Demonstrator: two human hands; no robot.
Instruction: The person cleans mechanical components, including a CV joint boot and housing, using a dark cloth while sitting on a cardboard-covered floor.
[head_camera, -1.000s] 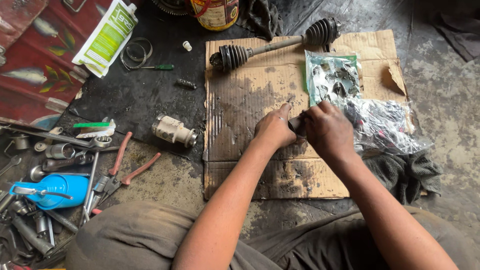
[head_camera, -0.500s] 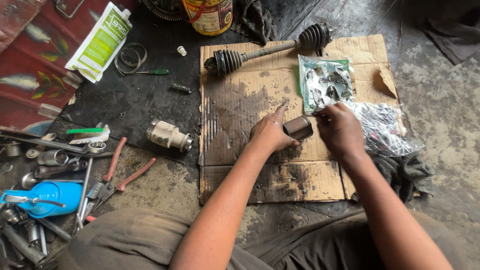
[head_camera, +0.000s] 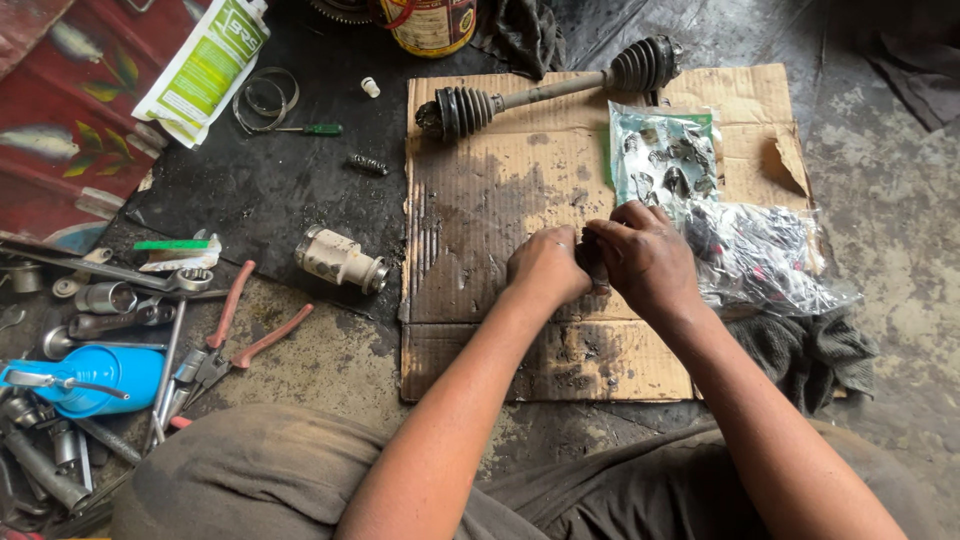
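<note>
Together, the left hand (head_camera: 547, 265) and right hand (head_camera: 645, 258) close around a small dark metal part (head_camera: 590, 262), mostly hidden between them, above the greasy cardboard sheet (head_camera: 480, 190), near the drive shaft (head_camera: 550, 92).

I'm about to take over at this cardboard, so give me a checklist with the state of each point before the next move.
1. Both hands on the part: ok. The left hand and right hand meet over a small dark part above the cardboard.
2. Grip on the part: cannot tell, as the fingers hide most of it.
3. Axle shaft out of the way: ok, it lies along the far edge.
4. Plastic bags within reach: ok, beside the right hand.
5. Pliers handy: ok, on the floor to the left.
6. Clean work surface: not ok, the cardboard is stained with grease.
</note>
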